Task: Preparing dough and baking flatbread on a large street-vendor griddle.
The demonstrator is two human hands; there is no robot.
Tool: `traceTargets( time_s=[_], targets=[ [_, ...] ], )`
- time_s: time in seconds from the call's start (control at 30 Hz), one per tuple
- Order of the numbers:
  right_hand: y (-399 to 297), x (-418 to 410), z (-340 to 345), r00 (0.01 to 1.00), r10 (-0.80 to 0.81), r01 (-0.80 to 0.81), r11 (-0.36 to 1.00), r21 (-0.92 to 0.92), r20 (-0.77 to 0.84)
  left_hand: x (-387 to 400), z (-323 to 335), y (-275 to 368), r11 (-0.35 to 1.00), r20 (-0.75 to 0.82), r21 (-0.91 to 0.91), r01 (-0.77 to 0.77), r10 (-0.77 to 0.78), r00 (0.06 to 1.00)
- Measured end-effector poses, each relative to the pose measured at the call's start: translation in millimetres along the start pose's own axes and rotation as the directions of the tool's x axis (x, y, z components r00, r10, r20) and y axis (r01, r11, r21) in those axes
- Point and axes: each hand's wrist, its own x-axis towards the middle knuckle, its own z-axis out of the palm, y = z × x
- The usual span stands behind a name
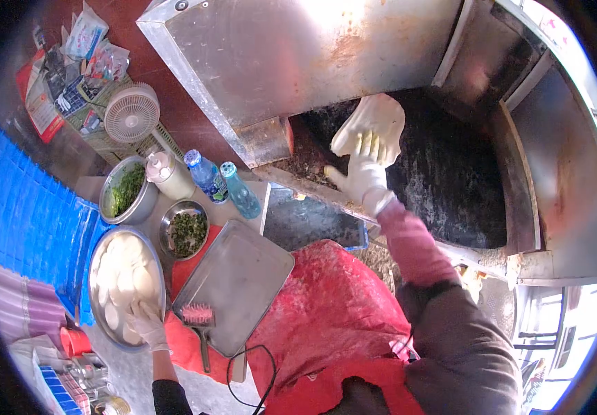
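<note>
My right hand (368, 171), in a white glove with yellowish fingertips, reaches over the oven's edge. Its fingers lie against a flattened sheet of dough (381, 122), above the dark oven interior (433, 176); whether they grip it is unclear. My left hand (148, 321), in a thin translucent glove, touches pale dough rounds (127, 264) at the lower right of a steel bowl (94, 259). Its fingertips are indistinct, so a hold on one cannot be confirmed. Between the hands, a metal tray (241, 275) has a red-bristled tool with a dark handle (198, 314) on its near edge.
Chopped greens fill a bowl (105, 199) and a smaller metal bowl (163, 231). Beside them stand a pump container (173, 176), a blue bottle (207, 176) and a teal bottle (241, 192). Farther back is a fan (131, 111). A black cable (272, 358) loops near the red apron.
</note>
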Motion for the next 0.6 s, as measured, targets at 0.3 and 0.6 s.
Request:
traceTargets(
  time_s=[0.3, 0.6],
  targets=[
    [36, 20, -28, 0.983, -0.178, 0.180, 0.981, 0.072, -0.038, 0, 4, -7, 0.997, 0.026, -0.070, -0.018, 0.019, 0.999],
    [141, 176, 15, 0.962, -0.051, 0.051, 0.999, 0.006, 0.267, -8, 14, -19, 0.991, 0.027, -0.128, 0.039, -0.035, 0.999]
  ],
)
